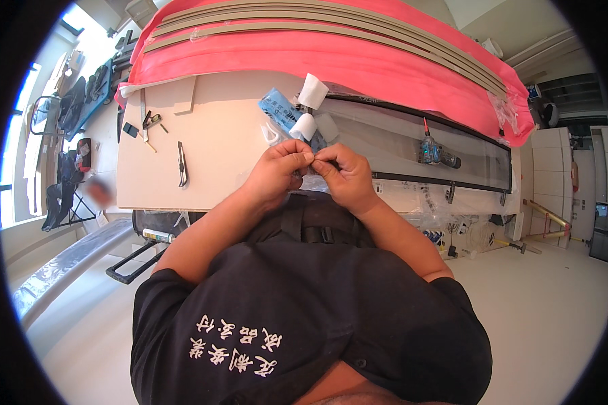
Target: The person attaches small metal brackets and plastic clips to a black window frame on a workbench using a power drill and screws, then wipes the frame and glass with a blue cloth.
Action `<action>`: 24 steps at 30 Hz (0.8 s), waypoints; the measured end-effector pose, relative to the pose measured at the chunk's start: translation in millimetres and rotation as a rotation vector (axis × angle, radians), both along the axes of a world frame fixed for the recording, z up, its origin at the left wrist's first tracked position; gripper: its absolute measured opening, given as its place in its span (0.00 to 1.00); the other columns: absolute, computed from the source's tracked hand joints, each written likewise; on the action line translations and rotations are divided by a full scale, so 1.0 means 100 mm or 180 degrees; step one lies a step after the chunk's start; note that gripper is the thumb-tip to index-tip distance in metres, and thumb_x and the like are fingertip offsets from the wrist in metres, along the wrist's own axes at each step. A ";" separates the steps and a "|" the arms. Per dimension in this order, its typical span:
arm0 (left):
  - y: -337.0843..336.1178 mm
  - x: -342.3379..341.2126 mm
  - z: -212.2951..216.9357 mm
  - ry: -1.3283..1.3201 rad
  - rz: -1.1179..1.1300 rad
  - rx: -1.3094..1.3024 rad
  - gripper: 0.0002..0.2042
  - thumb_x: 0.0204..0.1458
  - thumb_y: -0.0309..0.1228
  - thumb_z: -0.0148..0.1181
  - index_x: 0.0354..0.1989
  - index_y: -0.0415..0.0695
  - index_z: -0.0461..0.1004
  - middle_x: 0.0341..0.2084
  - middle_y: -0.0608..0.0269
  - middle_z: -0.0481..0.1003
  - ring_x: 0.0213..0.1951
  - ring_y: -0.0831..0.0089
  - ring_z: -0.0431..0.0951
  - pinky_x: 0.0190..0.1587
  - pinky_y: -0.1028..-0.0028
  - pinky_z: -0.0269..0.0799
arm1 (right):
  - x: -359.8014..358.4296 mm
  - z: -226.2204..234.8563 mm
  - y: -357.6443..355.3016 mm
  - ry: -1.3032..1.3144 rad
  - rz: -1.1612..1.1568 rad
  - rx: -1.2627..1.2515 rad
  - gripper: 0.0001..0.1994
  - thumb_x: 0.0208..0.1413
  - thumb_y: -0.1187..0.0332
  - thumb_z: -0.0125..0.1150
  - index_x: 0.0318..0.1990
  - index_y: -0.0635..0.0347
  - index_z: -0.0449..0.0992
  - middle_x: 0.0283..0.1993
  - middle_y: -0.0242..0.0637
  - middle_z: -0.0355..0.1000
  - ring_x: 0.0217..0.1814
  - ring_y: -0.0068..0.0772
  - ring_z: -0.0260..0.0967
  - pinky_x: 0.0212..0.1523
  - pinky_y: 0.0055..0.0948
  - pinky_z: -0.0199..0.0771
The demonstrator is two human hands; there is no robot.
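My left hand (277, 174) and my right hand (346, 178) meet over the table's near edge, in front of my waist. The thumb and fingers of each are pinched, tips together. Whatever they pinch is too small to make out. Just beyond them lie a blue printed plastic packet (278, 108), a white roll (313, 92) and a second white piece (303, 127) that looks like rolled paper or foam. Right of my hands, a black-framed panel with a greyish see-through face (378, 140) lies along the table, and a cordless drill (434, 150) rests on it.
On the pale tabletop (216, 148) to the left lie a utility knife (182, 164) and a square with small tools (150, 125). Long beige strips (331, 19) lie on pink sheeting (250, 50) along the far side. A hammer (517, 246) is on the right.
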State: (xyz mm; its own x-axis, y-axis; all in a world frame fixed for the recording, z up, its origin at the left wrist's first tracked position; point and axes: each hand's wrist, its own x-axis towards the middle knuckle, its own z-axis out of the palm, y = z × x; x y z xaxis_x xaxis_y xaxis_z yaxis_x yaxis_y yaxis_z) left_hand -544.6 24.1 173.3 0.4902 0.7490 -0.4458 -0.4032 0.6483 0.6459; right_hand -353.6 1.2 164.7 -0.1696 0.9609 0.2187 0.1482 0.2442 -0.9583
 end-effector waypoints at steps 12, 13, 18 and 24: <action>-0.08 -0.15 -0.10 0.0427 -0.0357 0.0927 0.05 0.63 0.31 0.63 0.37 0.45 0.76 0.26 0.74 0.73 0.28 0.87 0.66 0.29 0.81 0.62 | 0.09 -0.04 0.06 0.1621 -0.0108 -0.0878 0.05 0.68 0.70 0.62 0.43 0.61 0.74 0.38 0.40 0.80 0.39 0.28 0.78 0.40 0.28 0.79; -0.09 -0.22 -0.11 0.0643 -0.0430 0.1135 0.05 0.62 0.30 0.65 0.36 0.44 0.76 0.26 0.74 0.74 0.29 0.87 0.68 0.31 0.81 0.64 | 0.10 -0.03 0.06 0.1665 -0.0085 -0.0941 0.05 0.68 0.70 0.62 0.43 0.60 0.74 0.39 0.40 0.79 0.40 0.29 0.78 0.41 0.28 0.78; 0.01 -0.73 -1.06 0.2121 0.0275 0.1325 0.04 0.58 0.25 0.67 0.33 0.40 0.78 0.27 0.70 0.77 0.29 0.83 0.73 0.35 0.79 0.69 | 0.15 -0.10 0.04 0.1811 -0.0114 -0.1300 0.04 0.67 0.70 0.63 0.44 0.59 0.75 0.39 0.40 0.80 0.38 0.30 0.79 0.39 0.28 0.78; 0.01 -1.64 -2.42 0.2231 0.1009 -0.0579 0.13 0.64 0.39 0.61 0.48 0.42 0.76 0.33 0.67 0.76 0.32 0.76 0.73 0.37 0.75 0.71 | 0.19 -0.17 0.00 0.1785 -0.0148 -0.1639 0.05 0.66 0.70 0.64 0.43 0.60 0.76 0.38 0.39 0.81 0.37 0.29 0.79 0.39 0.28 0.78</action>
